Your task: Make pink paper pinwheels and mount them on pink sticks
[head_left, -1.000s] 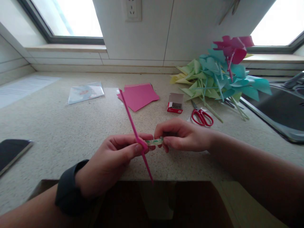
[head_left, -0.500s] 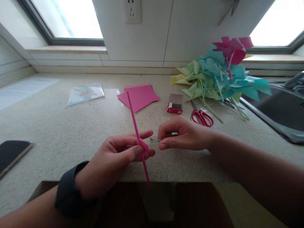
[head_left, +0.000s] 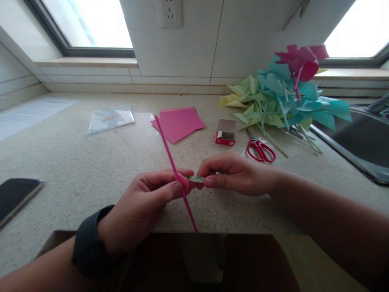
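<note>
My left hand (head_left: 146,202) pinches a thin pink straw (head_left: 168,150) between thumb and fingers; the straw slants up to the left and down past the counter edge. My right hand (head_left: 237,174) pinches a small strip of greenish tape (head_left: 196,179) that touches the straw right at my left thumb. Both hands hover just above the speckled counter (head_left: 75,162), near its front edge. A dark band sits on my left wrist.
Pink paper sheets (head_left: 179,123), a small red box (head_left: 225,132) and red-handled scissors (head_left: 259,149) lie behind my hands. A pile of green, teal and pink paper pinwheels (head_left: 282,97) sits at back right beside a sink (head_left: 358,142). A phone (head_left: 15,196) lies left; a clear packet (head_left: 111,119) further back.
My right hand drew a little apart from the straw, then came back, so the tape strip touches the straw again. The straw's tilt shifted slightly.
</note>
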Tool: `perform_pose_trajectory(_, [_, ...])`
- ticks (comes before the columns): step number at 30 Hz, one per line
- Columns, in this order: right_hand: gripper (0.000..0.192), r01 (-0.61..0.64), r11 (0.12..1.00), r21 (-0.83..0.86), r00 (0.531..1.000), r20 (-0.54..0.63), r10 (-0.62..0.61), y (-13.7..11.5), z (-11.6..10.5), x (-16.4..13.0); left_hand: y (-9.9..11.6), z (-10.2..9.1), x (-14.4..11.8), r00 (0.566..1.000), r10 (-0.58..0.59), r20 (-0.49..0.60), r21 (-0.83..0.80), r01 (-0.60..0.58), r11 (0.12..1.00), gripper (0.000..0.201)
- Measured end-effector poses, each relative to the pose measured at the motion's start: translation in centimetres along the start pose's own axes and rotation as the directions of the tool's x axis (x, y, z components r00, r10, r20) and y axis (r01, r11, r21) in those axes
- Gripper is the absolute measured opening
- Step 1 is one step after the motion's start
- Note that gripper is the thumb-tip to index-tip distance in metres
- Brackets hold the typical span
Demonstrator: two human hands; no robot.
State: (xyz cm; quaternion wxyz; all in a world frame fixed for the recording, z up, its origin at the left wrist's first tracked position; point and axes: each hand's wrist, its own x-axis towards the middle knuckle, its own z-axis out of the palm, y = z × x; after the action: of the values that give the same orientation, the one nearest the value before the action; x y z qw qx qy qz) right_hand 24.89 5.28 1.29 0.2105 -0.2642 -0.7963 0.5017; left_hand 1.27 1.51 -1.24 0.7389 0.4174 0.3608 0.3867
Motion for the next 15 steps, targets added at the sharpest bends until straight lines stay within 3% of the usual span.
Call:
perform_pose_trajectory(11, [0.02, 0.045, 0.999, -0.019, 0.995, 0.094, -0.043, -0.13, -0.86, -0.27, 0.31, 0.03, -0.22, 1.0, -0.015, 0.026, -0.15, 0.019, 0.989, 0.014])
perform_pose_trajectory(13, [0.017, 0.086, 0.995, -0.046, 0.996, 0.036, -0.085, 0.16, -0.6, -0.12, 0.39, 0.03, -0.14, 1.0, -0.015, 0.026, -0.201, 0.02, 0.979, 0.014])
perform_pose_trajectory(15, [0.015, 0.139, 0.99, -0.025, 0.986, -0.093, -0.141, 0.58, -0.08, 0.02, 0.5, 0.1, 0.01, 1.0, -0.01, 0.013, -0.244, 0.013, 0.97, 0.013])
